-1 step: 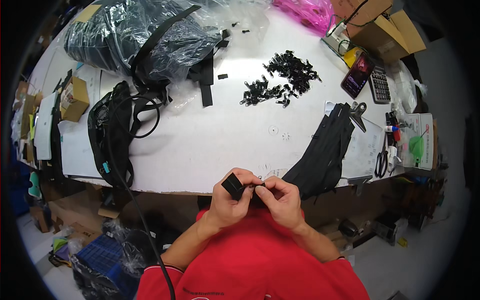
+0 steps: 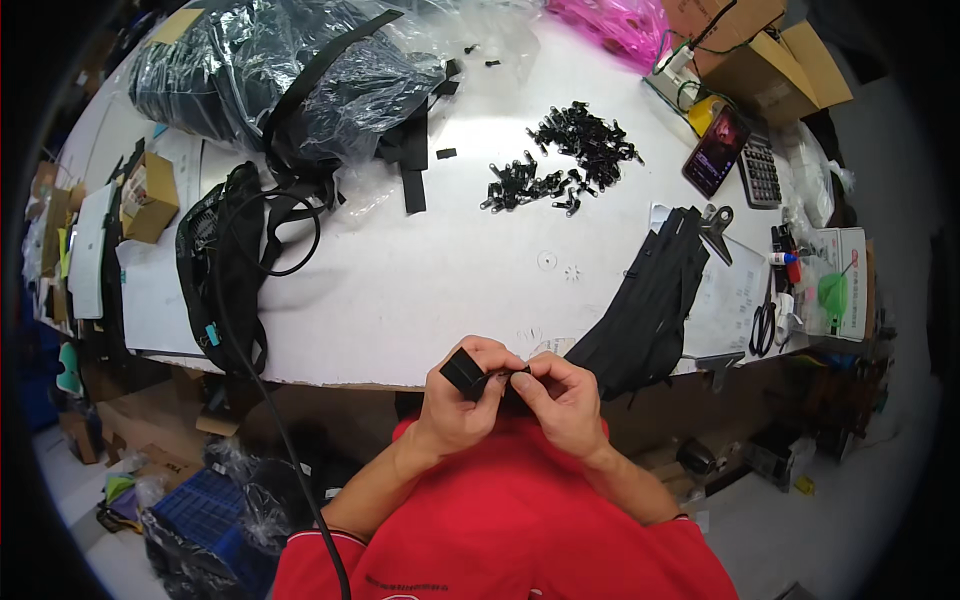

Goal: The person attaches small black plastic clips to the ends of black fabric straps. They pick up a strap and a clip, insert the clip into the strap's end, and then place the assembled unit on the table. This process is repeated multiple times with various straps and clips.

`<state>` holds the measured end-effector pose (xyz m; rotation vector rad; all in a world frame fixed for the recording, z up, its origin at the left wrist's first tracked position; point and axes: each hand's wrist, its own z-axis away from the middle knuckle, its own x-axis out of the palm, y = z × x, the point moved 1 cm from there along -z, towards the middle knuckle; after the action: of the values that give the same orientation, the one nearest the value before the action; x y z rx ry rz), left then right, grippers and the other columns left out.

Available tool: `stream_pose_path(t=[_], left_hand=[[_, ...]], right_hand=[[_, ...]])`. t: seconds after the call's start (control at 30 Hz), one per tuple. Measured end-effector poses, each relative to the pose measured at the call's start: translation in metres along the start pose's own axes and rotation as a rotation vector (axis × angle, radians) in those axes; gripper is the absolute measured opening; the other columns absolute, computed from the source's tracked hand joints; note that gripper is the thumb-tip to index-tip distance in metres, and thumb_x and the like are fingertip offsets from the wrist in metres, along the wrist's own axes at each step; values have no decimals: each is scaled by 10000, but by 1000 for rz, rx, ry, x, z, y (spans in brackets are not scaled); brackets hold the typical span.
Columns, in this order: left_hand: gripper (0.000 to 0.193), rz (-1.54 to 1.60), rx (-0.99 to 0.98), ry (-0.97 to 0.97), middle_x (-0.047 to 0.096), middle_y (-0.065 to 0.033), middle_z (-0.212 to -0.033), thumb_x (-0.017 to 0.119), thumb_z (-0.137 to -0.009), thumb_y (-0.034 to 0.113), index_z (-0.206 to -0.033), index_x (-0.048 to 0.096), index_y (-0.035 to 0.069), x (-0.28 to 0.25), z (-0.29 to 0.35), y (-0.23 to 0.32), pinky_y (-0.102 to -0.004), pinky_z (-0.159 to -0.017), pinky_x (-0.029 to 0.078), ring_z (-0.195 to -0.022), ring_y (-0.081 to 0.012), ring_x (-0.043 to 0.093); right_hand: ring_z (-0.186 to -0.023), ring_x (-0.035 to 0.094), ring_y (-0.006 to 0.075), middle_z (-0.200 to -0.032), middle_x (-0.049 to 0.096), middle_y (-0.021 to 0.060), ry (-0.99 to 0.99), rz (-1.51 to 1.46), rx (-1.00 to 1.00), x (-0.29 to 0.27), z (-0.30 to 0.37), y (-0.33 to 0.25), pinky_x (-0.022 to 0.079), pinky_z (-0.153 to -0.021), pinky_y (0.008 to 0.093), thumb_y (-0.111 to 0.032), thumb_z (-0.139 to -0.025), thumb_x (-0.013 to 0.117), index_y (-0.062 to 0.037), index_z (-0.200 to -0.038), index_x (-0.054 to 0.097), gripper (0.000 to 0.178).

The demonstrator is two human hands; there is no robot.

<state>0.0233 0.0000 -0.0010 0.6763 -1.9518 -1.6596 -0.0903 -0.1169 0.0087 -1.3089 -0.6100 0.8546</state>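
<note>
Close to my body, just off the table's near edge, my hands meet fingertip to fingertip. My left hand [image 2: 462, 400] is closed around a black zipper tape [image 2: 463, 372], whose folded end stands up out of the grip. Thumb and forefinger of my right hand [image 2: 566, 402] pinch a small black piece at the tape's other end; the fingers hide most of it, so I cannot tell whether it is a slider. A long bundle of black zipper tapes [image 2: 640, 305] lies to the right, and black zipper sliders [image 2: 590, 145] are heaped farther back.
A plastic-wrapped dark bundle [image 2: 270, 85] fills the back left, near a black mesh bag [image 2: 225, 265]. A black cable [image 2: 262, 400] runs down past my left arm. A phone [image 2: 715, 150], calculator [image 2: 760, 172], bulldog clip [image 2: 717, 228] and scissors [image 2: 763, 325] lie at right.
A tiny metal loop that showed above my fingertips is now hidden, and the tape's raised end has shifted slightly left. Otherwise my hands stay in place.
</note>
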Motion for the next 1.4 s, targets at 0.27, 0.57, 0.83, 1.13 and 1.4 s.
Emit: stream_pose_path(t=[0.27,0.57,0.83,1.13,1.4], left_hand=[[113,125,-32,13,614,-90,-964,637,-909,-69,-1005,655,-13,-3,7,-1,-273,-661,516,-794,-138,605],[93,434,-487,-110,581,-2,-903,649,-975,110,-967,611,25,-10,-1,0,-209,-649,417,-799,-49,514],[474,1133,-840,-107,625,-75,-829,408,-1079,231,-1451,373,-61,-6,-10,-1,-266,-655,451,-679,-119,550],[348,633,-635,-504,692,-209,-1155,400,-1090,183,-1332,473,-55,2,-4,-2,-282,-660,573,-796,-205,719],[154,457,-577,-12,592,2,-771,571,-1033,169,-1053,615,23,-3,3,4,-202,-550,391,-632,-46,498]], right_hand=[[-709,614,124,-854,674,49,-46,151,-323,-16,-13,-13,473,-613,254,-63,-829,784,-25,-926,713,126],[-633,602,121,-778,658,40,-209,155,-65,-8,2,-16,460,-565,259,-118,-816,815,-24,-883,709,157],[-623,583,119,-708,596,53,265,13,92,-74,-18,-27,473,-573,293,-134,-869,761,4,-995,660,212],[-866,647,180,-1042,651,104,-166,290,-171,-59,-27,-49,510,-744,297,-51,-849,728,-17,-1094,678,252],[-957,626,127,-1084,651,76,-195,-186,-32,-32,-22,-24,514,-833,259,13,-919,661,-16,-1177,652,260]])
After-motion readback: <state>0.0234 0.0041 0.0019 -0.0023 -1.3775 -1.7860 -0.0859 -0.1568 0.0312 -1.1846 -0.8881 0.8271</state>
